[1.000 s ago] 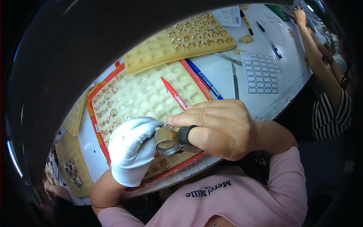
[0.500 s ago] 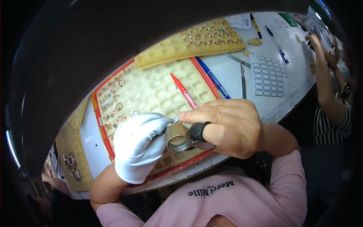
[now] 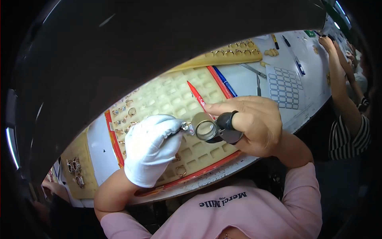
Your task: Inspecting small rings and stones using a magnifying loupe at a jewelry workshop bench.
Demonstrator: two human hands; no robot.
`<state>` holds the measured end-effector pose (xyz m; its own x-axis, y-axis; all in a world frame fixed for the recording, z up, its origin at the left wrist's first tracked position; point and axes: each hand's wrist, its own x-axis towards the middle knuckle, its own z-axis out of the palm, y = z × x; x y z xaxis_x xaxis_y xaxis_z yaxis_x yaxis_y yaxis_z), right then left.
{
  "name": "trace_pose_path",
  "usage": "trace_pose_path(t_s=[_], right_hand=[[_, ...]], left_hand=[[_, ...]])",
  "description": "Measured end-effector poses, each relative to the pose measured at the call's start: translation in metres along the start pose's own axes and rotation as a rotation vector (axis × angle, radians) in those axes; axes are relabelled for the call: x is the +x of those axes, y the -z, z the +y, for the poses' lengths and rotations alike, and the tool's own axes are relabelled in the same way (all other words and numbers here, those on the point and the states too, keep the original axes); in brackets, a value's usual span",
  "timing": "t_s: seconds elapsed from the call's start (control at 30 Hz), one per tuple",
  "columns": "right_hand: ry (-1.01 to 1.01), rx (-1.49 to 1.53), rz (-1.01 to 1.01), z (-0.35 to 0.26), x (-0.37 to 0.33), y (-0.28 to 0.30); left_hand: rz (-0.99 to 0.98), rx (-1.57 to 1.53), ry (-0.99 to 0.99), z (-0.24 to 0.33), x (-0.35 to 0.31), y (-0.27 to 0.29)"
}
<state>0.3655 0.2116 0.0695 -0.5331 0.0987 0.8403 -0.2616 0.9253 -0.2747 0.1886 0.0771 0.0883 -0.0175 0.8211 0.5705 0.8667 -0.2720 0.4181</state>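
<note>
My left hand, in a white glove, is closed with its fingertips pinching a ring whose clear stone faces right. A small white tag shows beside the stone. My bare right hand holds a folding loupe with a brass-coloured lens barrel, just right of the ring and apart from it. A black band circles one of the right fingers. From under the same hand a red pen sticks out toward the far left. Both hands are above a cream tray with a red-orange rim.
Several rings stand in the tray's left slots. A yellow ring tray lies beyond it. To the right are a blue pen, tweezers, a scalpel-like tool and a label sheet. Another person's arm is at far right.
The loupe and right hand have moved right, away from my left fingertips. The ring's stone now shows. The whole view has shifted, hiding more of the far yellow tray.
</note>
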Motion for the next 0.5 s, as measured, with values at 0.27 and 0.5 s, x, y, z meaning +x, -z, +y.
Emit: trace_pose_path(t_s=[0.27,0.5], right_hand=[[-0.500,-0.561,-0.010,0.028,-0.004,0.036],[-0.588,-0.550,-0.190,0.041,-0.029,0.044]], left_hand=[[0.030,0.044,0.030,-0.006,0.001,0.000],[0.070,0.076,0.020,-0.002,0.001,-0.004]])
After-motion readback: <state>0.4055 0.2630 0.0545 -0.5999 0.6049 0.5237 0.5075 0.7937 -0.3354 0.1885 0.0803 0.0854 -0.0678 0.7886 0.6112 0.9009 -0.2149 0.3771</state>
